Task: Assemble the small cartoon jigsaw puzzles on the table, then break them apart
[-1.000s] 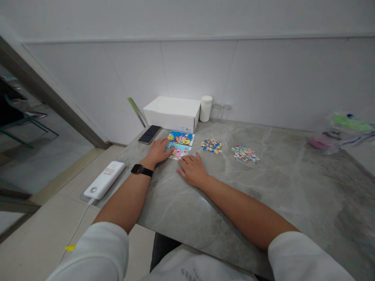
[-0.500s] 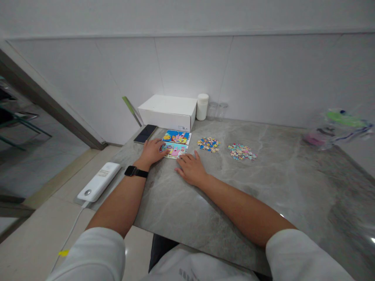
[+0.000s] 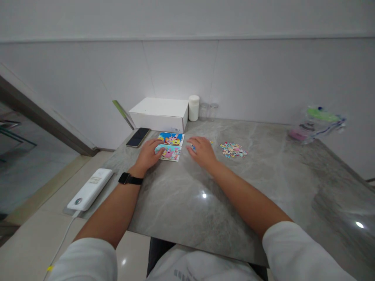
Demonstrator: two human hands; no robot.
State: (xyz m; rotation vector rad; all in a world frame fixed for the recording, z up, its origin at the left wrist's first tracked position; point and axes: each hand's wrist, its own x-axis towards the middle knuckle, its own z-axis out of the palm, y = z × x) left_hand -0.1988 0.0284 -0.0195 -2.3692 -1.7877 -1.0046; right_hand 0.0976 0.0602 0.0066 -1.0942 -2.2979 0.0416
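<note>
Centrally, the left hand [image 3: 148,154] lies flat and open on the nearer picture card [image 3: 169,152], steadying it; a second card [image 3: 171,138] sits at its 12 o'clock. The right hand [image 3: 202,150], fingers spread, covers a puzzle-piece pile [image 3: 192,147], gripping nothing visible. Another pile [image 3: 233,150] lies at 3 o'clock on the table [image 3: 187,203].

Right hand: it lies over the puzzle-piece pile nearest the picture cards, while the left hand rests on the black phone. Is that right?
Not quite. The head view shows the left hand resting on the lower picture card, not on the black phone, which lies untouched farther left near the white box. The right hand does lie over the puzzle-piece pile nearest the cards, mostly covering it.
</note>
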